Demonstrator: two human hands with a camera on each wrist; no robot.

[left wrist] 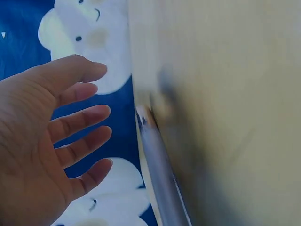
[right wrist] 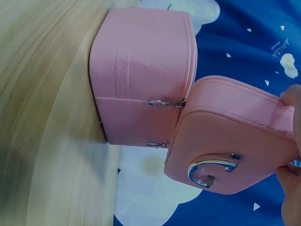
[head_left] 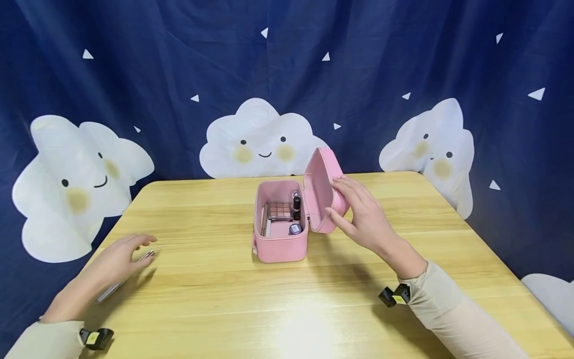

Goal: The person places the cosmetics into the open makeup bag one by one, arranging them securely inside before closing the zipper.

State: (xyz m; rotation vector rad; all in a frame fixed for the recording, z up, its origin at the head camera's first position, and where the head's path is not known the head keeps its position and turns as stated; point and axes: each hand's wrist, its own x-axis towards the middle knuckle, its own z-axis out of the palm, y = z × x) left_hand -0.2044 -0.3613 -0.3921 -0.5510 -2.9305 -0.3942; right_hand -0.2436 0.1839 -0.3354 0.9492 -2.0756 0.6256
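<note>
A pink cosmetic case (head_left: pixel 281 249) stands on the table with its lid (head_left: pixel 319 189) raised to the right. My right hand (head_left: pixel 369 224) holds the lid by its edge, thumb at the near side and fingers farther back. Inside the case lie an eyeshadow palette (head_left: pixel 280 211), a black tube (head_left: pixel 297 207) and a small round purple pot (head_left: pixel 295 229). My left hand (head_left: pixel 109 262) is spread loosely at the table's left, fingers apart. Below and beside it is a slim silver stick (head_left: pixel 109 293), blurred in the left wrist view and not gripped; its exact kind is unclear.
The wooden table (head_left: pixel 202 289) extends around the case. Behind it hangs a dark blue curtain (head_left: pixel 170 60) with smiling clouds. In the right wrist view, a metal-trimmed handle (right wrist: pixel 211 169) sits on the lid, and metal clasps (right wrist: pixel 160 103) hang by the hinge side.
</note>
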